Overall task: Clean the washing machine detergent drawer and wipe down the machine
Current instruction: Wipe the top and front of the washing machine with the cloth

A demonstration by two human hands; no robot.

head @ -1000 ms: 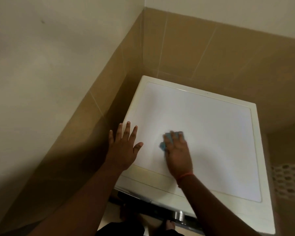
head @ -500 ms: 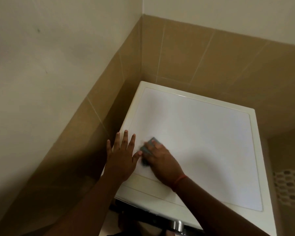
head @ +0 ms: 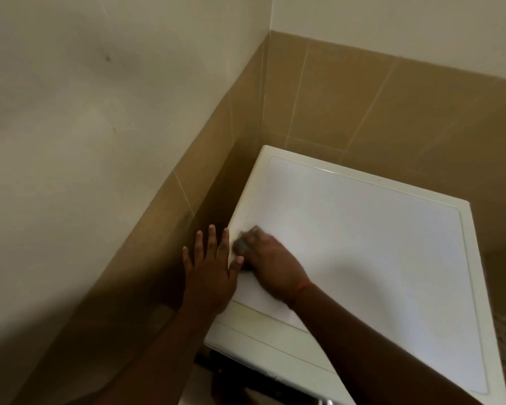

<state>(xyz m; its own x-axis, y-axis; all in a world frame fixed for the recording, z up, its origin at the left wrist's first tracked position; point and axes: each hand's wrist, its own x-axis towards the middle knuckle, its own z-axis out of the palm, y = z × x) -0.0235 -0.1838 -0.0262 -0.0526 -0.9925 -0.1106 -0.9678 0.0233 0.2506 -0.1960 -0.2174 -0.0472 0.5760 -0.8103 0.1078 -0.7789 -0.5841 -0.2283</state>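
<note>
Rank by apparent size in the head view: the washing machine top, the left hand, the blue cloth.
1. washing machine top
2. left hand
3. blue cloth, mostly hidden under the right hand, so its true size is unsure.

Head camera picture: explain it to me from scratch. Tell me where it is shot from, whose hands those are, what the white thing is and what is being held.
There is no robot here. The picture comes from a wide-angle camera worn on a person's head, looking forward and down, so the two arms reaching in from the bottom are the wearer's own.

The big white slab is the top of a washing machine, standing in a corner between tan tiled walls.

The left hand lies with its fingers straight and spread at the machine's left edge, holding nothing.

The right hand, with a red thread at the wrist, presses a small bluish cloth onto the top near that same edge. Most of the cloth is hidden under the fingers and blurred, so its shape is unclear.

Nothing else shows on the top.
</note>
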